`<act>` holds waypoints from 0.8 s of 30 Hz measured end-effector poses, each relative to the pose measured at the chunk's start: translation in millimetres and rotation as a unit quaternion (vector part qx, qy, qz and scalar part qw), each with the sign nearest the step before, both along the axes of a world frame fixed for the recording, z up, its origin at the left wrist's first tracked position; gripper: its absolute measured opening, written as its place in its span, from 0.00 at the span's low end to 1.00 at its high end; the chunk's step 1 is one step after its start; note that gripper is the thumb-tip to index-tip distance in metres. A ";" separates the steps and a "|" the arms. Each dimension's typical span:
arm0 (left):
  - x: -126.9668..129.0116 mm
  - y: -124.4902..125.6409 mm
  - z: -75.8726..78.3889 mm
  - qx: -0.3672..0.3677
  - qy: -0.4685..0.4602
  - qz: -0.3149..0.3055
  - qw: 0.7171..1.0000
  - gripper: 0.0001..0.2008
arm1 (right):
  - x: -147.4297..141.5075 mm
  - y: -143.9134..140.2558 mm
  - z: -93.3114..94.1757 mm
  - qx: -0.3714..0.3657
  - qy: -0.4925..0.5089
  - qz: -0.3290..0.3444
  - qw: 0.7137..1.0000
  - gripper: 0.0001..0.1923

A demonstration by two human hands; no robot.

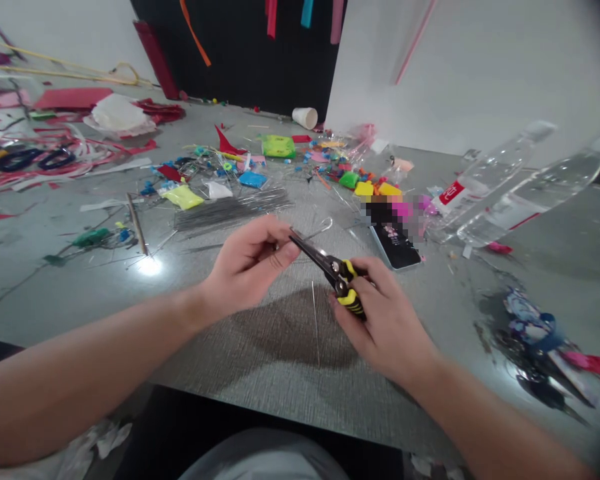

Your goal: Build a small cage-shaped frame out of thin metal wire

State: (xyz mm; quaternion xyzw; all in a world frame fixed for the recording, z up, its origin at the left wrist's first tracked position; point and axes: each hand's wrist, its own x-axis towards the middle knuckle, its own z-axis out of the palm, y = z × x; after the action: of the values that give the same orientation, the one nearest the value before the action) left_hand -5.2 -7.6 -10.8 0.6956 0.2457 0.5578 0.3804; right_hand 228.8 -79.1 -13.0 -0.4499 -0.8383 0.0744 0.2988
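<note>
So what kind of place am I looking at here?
Most likely a craft worktable. The grey table is strewn with coloured clay packets, a bundle of thin wires and paper scraps, and the right hand holds pliers.

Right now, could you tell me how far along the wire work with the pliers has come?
Done: the thin wire beyond the plier tips already shows a curved hook at its far end. In hand: the left hand pinches that wire while the right hand grips the yellow-handled pliers, tips at the wire. Left: a bundle of straight wires lies unbent on the table, and another straight length hangs below the pliers.
</note>
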 end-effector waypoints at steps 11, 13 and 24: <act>-2.2 -2.1 -1.0 0.062 0.040 0.072 0.995 0.04 | -4.5 -1.5 -2.8 -0.017 0.015 0.004 1.000 0.03; -1.7 0.0 0.0 0.035 0.017 0.052 0.998 0.06 | -4.3 -1.1 -1.7 -0.022 0.016 0.007 1.000 0.03; -7.8 8.1 0.4 -0.088 -0.036 -0.077 0.992 0.07 | 1.4 2.2 -1.6 0.025 -0.024 0.019 0.999 0.03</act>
State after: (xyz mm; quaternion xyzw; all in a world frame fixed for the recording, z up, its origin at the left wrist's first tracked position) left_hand -13.0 0.5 -10.3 0.6555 0.2256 0.5280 0.4905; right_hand 230.2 -76.9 -14.6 -0.4277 -0.8553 0.0480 0.2884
